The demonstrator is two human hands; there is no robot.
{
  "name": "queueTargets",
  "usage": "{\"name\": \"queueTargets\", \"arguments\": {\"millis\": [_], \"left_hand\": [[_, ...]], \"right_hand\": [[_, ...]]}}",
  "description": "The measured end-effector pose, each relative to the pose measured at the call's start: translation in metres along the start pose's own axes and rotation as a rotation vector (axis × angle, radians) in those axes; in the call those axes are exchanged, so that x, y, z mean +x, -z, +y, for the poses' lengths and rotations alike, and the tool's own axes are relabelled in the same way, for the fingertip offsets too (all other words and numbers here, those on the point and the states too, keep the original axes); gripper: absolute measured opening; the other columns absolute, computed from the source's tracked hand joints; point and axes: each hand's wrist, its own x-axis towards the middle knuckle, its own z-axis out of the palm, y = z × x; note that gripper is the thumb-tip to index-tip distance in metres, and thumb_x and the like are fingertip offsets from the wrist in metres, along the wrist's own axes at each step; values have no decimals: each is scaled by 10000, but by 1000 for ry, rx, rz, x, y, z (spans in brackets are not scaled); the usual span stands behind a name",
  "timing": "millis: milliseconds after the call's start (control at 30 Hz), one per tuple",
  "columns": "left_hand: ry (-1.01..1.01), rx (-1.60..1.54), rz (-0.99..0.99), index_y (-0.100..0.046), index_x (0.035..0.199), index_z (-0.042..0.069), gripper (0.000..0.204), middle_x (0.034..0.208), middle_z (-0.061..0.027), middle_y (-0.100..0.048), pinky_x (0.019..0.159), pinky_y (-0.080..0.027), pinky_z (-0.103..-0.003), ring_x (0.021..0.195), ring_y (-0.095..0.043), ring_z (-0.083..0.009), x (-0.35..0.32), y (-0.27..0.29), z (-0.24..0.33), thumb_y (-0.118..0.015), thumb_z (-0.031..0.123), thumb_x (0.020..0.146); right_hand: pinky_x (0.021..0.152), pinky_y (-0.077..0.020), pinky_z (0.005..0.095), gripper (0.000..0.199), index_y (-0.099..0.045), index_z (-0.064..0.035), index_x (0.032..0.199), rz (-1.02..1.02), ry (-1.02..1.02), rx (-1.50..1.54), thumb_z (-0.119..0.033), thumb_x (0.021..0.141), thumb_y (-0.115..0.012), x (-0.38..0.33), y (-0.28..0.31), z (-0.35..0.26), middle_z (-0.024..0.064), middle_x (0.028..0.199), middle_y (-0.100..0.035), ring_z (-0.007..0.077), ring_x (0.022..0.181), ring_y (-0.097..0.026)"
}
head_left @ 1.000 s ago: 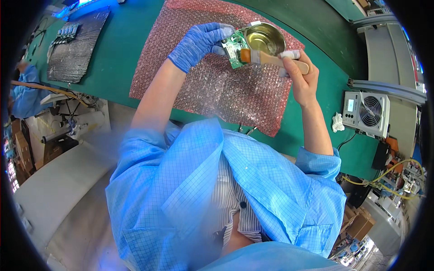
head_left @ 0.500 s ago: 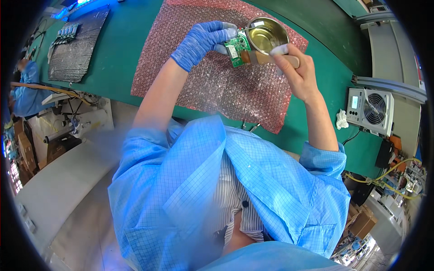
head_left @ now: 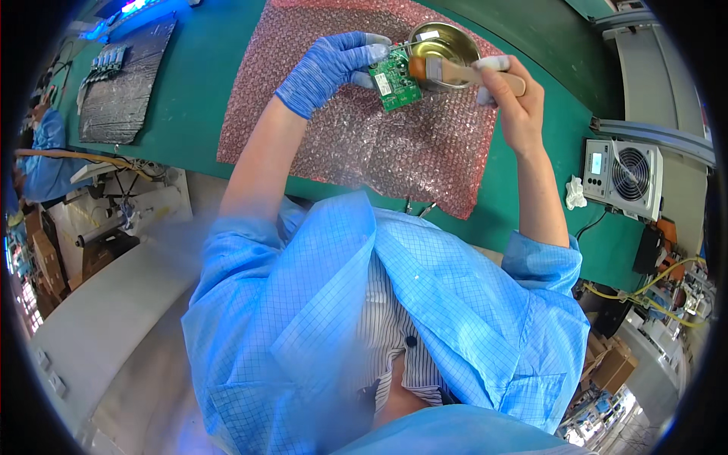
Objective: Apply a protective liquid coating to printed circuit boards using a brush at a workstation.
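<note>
My left hand (head_left: pixel 327 70), in a blue knitted glove with whitish fingertips, grips a green circuit board (head_left: pixel 402 95) by its left edge. The board bears small parts and a white label. My right hand (head_left: pixel 516 95) is bare except for white fingertip covers. It is closed round the wooden handle of a flat brush (head_left: pixel 459 73). The brush's brown bristles hang beside the board's right edge; whether they touch it I cannot tell. Behind the brush stands a round metal bowl (head_left: pixel 472 47), yellowish inside, with a thin rod reaching over its left rim.
Pink bubble wrap (head_left: pixel 318 144) covers the middle of the green table (head_left: pixel 186 114). A dark ridged mat (head_left: pixel 121 106) with several small boards (head_left: pixel 108 61) lies at left. On the right are a white fan unit (head_left: pixel 623 178) and crumpled tissue (head_left: pixel 575 192). Another person's blue sleeve (head_left: pixel 47 163) shows far left.
The brush has moved up from the board's lower right part to the bowl's near side, and my right hand has shifted right and up. The board has turned slightly and moved a little left.
</note>
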Motion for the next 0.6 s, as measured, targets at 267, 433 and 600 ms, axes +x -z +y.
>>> {"name": "queueTargets", "arguments": {"millis": [267, 433, 600], "left_hand": [[-124, -94, 53, -609, 1062, 18, 338, 943, -76, -640, 623, -550, -245, 802, -632, -155, 0, 5, -5, -660, 226, 801], [-120, -203, 173, -612, 1043, 17, 284, 931, -81, -638, 613, -559, -246, 799, -634, -151, -4, 0, -2, -660, 154, 799], [-104, -220, 184, -590, 1057, 7, 298, 930, -88, -630, 628, -569, -248, 803, -635, -163, -6, -7, 0, -660, 137, 798]], "right_hand": [[533, -363, 181, 212, -601, -17, 950, -17, -118, 120, -212, 872, -566, -14, -9, 22, -24, 732, -560, 40, 604, -492], [519, -369, 185, 206, -598, -17, 945, -5, -107, 87, -206, 871, -568, -22, -12, 28, -17, 730, -567, 40, 600, -502], [525, -376, 180, 192, -602, -14, 938, 220, 56, 68, -191, 888, -548, 0, -20, 18, -4, 728, -579, 37, 607, -511]]}}
